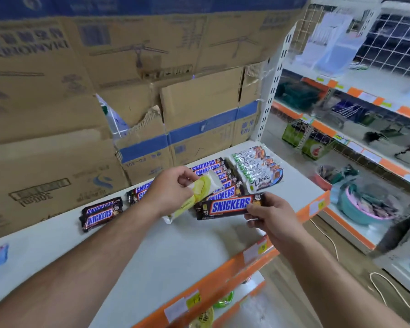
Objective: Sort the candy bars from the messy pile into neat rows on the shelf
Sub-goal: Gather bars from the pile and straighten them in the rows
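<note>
From my feed, on the white shelf (pixel 175 252), a loose pair of Snickers (pixel 101 213) lies at the left. The left hand (pixel 172 189) pinches a pale yellow bar (pixel 199 189) between curled fingers and thumb, above the Snickers row (pixel 223 192). Beside it, the right hand (pixel 273 217) grips one end of a Snickers bar (pixel 230 205) (held off the shelf). Further right, the Dove row (pixel 258 170) lies near the shelf's end.

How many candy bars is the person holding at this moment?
2. The left hand pinches a yellow-wrapped bar by its upper end; the right hand grips a Snickers bar by its right end. Both are over the shelf. No further held bar shows.
</note>
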Available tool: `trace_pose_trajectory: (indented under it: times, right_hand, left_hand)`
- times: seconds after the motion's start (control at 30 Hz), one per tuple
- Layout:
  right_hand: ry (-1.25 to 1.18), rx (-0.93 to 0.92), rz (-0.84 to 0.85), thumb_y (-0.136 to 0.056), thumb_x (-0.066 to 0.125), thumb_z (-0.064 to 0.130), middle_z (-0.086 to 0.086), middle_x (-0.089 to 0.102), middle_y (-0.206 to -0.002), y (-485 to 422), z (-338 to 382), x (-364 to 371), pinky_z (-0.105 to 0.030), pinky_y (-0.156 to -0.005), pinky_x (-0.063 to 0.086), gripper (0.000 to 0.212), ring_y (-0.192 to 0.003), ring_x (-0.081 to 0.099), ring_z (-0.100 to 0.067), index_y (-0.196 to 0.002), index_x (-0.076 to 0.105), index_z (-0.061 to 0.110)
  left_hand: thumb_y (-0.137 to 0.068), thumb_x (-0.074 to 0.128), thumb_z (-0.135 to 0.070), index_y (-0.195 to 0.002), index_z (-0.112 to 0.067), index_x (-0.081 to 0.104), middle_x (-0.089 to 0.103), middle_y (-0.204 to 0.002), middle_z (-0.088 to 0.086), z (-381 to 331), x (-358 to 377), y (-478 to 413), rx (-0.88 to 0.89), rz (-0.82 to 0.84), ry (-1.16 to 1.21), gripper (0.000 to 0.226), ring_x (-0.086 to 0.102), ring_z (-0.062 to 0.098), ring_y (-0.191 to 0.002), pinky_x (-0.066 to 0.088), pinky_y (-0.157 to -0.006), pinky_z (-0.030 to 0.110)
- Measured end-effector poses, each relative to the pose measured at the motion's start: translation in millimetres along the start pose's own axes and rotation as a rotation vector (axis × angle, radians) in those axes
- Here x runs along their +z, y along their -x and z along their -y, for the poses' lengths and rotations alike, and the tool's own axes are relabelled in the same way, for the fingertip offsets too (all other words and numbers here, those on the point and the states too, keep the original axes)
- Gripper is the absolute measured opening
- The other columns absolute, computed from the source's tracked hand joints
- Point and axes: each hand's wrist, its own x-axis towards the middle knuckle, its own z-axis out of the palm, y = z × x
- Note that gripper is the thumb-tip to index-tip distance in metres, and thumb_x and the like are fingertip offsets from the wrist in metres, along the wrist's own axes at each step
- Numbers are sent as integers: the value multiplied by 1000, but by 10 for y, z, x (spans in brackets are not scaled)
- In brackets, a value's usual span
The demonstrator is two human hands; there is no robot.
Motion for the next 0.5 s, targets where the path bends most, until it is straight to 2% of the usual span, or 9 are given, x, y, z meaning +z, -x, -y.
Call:
trace_pose_trajectory:
  times: [0.1,0.23,0.33,0.4,0.5]
  right_hand:
    - [41,22,43,-87,59,-10,-13,62,-73,-256,-3,-41,-35,-59,47,11,-65,54,-23,-90,63,0]
    - [216,41,112,-86,62,-7,-11,65,-74,-523,-10,-57,-33,-60,49,10,-61,56,-18,-88,65,3]
    - [534,-64,109,-85,66,5,3,69,-76,-677,-26,-64,-22,-59,49,8,-68,62,-14,-86,65,13]
    - [779,-212,84,-84,69,18,10,67,-80,-704,-20,-84,-22,-60,43,9,-75,62,-13,-90,64,23]
    - [975,-338,50,-83,69,35,5,68,-90,-706,-17,-120,-29,-64,45,21,-84,63,-21,-101,64,25]
  left_hand:
    - [-80,63,1,-94,-26,69,64,-83,-5,-21,40,-90,-62,-61,22,31,58,9,-72,45,-64,24]
    - [-82,62,2,-98,-24,68,66,-89,-1,-79,91,-86,-148,-105,52,32,55,6,-63,39,-48,15]
    - [-83,64,2,-102,-22,68,65,-90,-1,-118,126,-55,-200,-152,70,31,55,7,-63,38,-44,12]
    - [-83,66,1,-102,-23,68,66,-92,1,-135,160,-16,-233,-170,100,30,57,9,-67,41,-46,15]
    - [-81,69,-1,-98,-25,70,70,-94,3,-158,236,52,-278,-182,141,30,62,10,-74,48,-62,23]
